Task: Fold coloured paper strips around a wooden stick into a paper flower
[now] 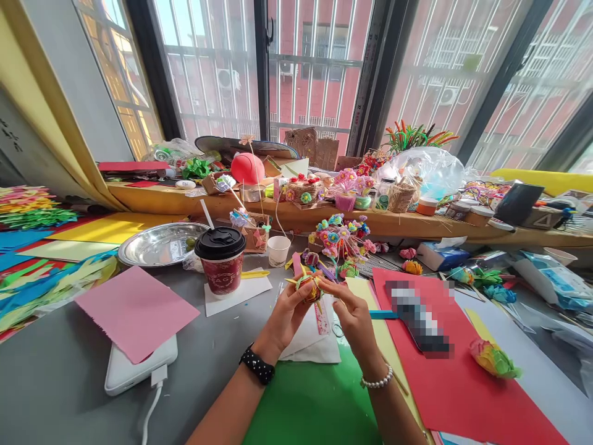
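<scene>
My left hand (286,312) is closed round the base of a small paper flower (309,289) with yellow and orange petals, its pointed tips sticking out. From the other side, my right hand (354,318) reaches in with its index finger and thumb at the petals; its other fingers are curled. Part of the flower is hidden behind the fingers. Below the hands lie white paper (301,351) and a green sheet (310,402). Just beyond them are purple and pink paper strips (328,271).
A lidded cup (220,262) stands left of the hands, near a silver tray (152,244) and pink paper (139,312) on a white power bank (141,368). To the right, a finished-looking paper flower (495,358) rests on red card (445,389). Crafts crowd the wooden ledge (296,216).
</scene>
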### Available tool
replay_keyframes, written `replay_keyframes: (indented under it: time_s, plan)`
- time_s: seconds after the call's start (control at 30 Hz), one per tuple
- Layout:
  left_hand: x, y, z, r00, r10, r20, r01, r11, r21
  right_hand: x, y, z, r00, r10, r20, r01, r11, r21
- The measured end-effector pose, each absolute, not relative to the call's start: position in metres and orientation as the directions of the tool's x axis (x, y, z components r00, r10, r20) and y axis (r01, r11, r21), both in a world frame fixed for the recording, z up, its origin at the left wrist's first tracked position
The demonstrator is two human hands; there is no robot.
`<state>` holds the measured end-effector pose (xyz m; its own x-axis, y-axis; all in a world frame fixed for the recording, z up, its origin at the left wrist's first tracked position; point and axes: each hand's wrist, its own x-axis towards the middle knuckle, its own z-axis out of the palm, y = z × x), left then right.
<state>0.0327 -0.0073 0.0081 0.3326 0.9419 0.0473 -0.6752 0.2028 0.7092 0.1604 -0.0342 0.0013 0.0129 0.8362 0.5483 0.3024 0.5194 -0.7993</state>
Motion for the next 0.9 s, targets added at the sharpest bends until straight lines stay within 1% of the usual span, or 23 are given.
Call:
replay_keyframes:
  time_s: [0.07, 0.2, 0.27, 0.3, 0.33, 0.4, 0.47, 0.5, 0.57, 0.6, 0.63, 0.7, 0.73, 0.8, 0.83, 0.9]
  plan:
    - [0.033, -0.006, 0.007, 0.323, 0.945, 0.058, -0.681, 0.189, 0.708, 0.156, -0.035, 0.000, 0.026, 0.811, 0.584, 0.375, 0.534, -0.758]
    - [0.033, -0.004, 0.003, 0.287, 0.956, 0.069, -0.678, 0.151, 0.719, 0.147, -0.038, -0.002, -0.022, 0.723, 0.690, 0.593, 0.565, -0.573]
    - [0.031, -0.002, 0.002, 0.292, 0.953, 0.079, -0.666, 0.143, 0.732, 0.144, -0.038, -0.004, -0.059, 0.707, 0.704, 0.626, 0.576, -0.526]
    - [0.029, -0.002, 0.002, 0.296, 0.952, 0.080, -0.659, 0.143, 0.738, 0.144, -0.037, -0.004, -0.064, 0.713, 0.698, 0.613, 0.580, -0.537]
    - [0.028, -0.001, 0.002, 0.299, 0.951, 0.075, -0.651, 0.145, 0.745, 0.145, -0.036, -0.005, -0.059, 0.729, 0.681, 0.577, 0.582, -0.573]
    - [0.025, -0.001, 0.003, 0.297, 0.953, 0.055, -0.626, 0.151, 0.765, 0.148, -0.033, -0.005, -0.021, 0.793, 0.609, 0.436, 0.555, -0.708]
    - [0.024, -0.002, 0.005, 0.303, 0.952, 0.041, -0.590, 0.154, 0.793, 0.151, -0.031, -0.004, 0.037, 0.876, 0.480, 0.222, 0.461, -0.859]
    - [0.024, -0.002, 0.005, 0.314, 0.949, 0.042, -0.567, 0.152, 0.810, 0.152, -0.030, -0.003, 0.059, 0.910, 0.411, 0.114, 0.403, -0.908]
    - [0.025, -0.003, 0.006, 0.333, 0.942, 0.052, -0.505, 0.132, 0.853, 0.152, -0.030, 0.000, 0.085, 0.948, 0.306, -0.050, 0.310, -0.949]
    - [0.025, -0.003, 0.007, 0.329, 0.943, 0.051, -0.462, 0.114, 0.880, 0.151, -0.031, 0.002, 0.088, 0.957, 0.277, -0.096, 0.285, -0.954]
    - [0.026, -0.004, 0.007, 0.308, 0.950, 0.046, -0.408, 0.089, 0.909, 0.150, -0.032, 0.003, 0.086, 0.962, 0.260, -0.122, 0.269, -0.955]
    - [0.027, -0.004, 0.008, 0.203, 0.978, 0.047, -0.268, 0.010, 0.963, 0.149, -0.035, 0.005, 0.082, 0.967, 0.241, -0.145, 0.251, -0.957]
    - [0.027, -0.004, 0.008, 0.134, 0.989, 0.064, -0.185, -0.039, 0.982, 0.148, -0.036, 0.006, 0.082, 0.969, 0.235, -0.150, 0.245, -0.958]
    - [0.026, -0.005, 0.008, 0.032, 0.989, 0.147, -0.001, -0.148, 0.989, 0.147, -0.036, 0.006, 0.082, 0.969, 0.231, -0.155, 0.242, -0.958]
    - [0.025, -0.005, 0.008, 0.019, 0.979, 0.203, 0.078, -0.204, 0.976, 0.147, -0.036, 0.006, 0.081, 0.969, 0.235, -0.153, 0.245, -0.957]
    - [0.023, -0.005, 0.007, 0.069, 0.950, 0.304, 0.181, -0.312, 0.933, 0.148, -0.035, 0.004, 0.082, 0.966, 0.244, -0.142, 0.254, -0.957]
